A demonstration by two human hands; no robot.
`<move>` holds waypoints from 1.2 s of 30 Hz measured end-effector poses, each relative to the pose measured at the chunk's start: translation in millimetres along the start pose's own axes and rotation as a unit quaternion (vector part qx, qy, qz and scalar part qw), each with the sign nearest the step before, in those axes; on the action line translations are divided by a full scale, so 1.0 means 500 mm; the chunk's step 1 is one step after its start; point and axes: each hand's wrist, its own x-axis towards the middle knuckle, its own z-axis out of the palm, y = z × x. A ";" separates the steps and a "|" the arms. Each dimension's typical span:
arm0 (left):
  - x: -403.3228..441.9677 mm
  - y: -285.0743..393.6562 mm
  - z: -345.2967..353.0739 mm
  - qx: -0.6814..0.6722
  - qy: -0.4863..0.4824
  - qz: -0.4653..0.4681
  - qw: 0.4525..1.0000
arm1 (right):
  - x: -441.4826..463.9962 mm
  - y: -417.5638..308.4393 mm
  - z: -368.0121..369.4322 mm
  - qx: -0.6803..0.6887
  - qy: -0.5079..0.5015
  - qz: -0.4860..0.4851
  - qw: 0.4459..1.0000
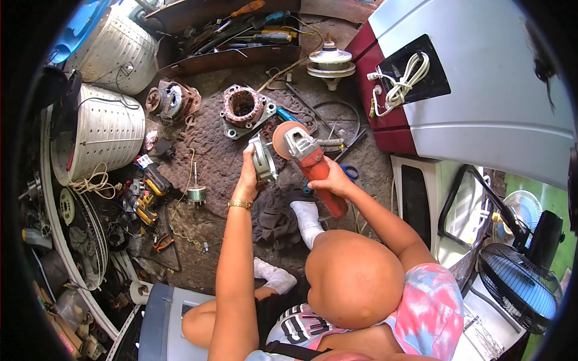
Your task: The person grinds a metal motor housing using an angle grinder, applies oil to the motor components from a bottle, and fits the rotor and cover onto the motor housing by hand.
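Observation:
My left hand [248,174] grips a round silver metal motor cover [263,159] by its left edge, tilted on its side. My right hand [332,180] is wrapped round the body of a red angle grinder [313,165]. The grinder's brown disc [282,139] is at the upper right edge of the cover; whether they touch is unclear. Just above the cover, a motor stator with copper-red windings [243,107] rests on the ground. A dark cloth [274,219] lies below the cover, beside a foot in a white sock.
A metal toolbox [232,62] sits at the top. White perforated drums [99,133] and a yellow drill [141,204] are at the left. Blue scissors [349,172] lie right of the grinder. A large white and maroon appliance [481,84] and a black fan [518,286] stand at the right.

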 end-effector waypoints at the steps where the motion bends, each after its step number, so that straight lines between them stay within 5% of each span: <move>1: -0.006 0.002 0.005 -0.006 0.004 0.009 1.000 | 0.001 -0.002 0.000 0.003 -0.005 0.002 1.000; 22: -0.001 -0.022 -0.006 -0.017 0.007 0.052 0.998 | 0.000 0.005 -0.025 0.051 -0.003 0.009 0.999; 36: -0.025 0.019 0.004 -0.013 -0.001 -0.050 0.999 | -0.002 -0.002 -0.027 -0.061 0.018 -0.005 0.998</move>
